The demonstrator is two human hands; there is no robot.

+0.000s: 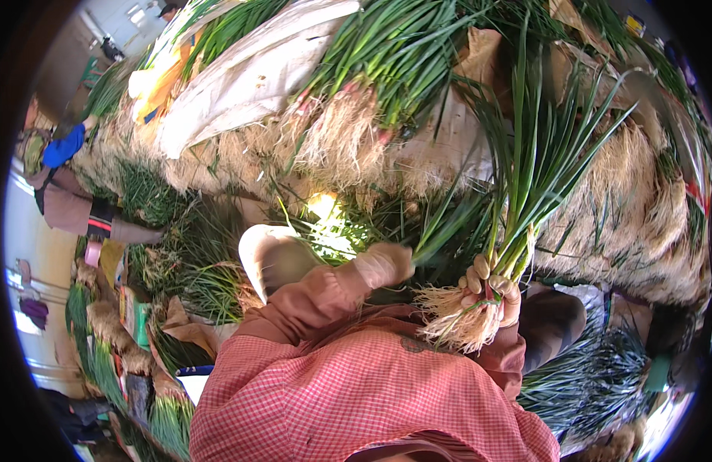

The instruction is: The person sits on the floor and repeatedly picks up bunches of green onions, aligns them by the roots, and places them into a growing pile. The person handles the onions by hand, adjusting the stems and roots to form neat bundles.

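Note:
My right hand [490, 291], in a pale glove, is wrapped round the lower stems of a bunch of green garlic [525, 185]. Its long flat leaves stand upward, and a tuft of whitish roots [457, 314] hangs below and left of my fingers, over my lap. To the left, my left hand [394, 263], also gloved, is blurred by motion and appears closed on some green leaves [442, 240] that stick out toward the bunch. Its separate fingers cannot be made out.
Across from me rises a long heap of bunches with roots outward [618, 192], partly under a white sheet [252, 77]. A loose bunch [348, 115] lies on it. More leaves [587, 377] lie at right and more bunches [217, 289] at left. Another person [71, 200] is at far left.

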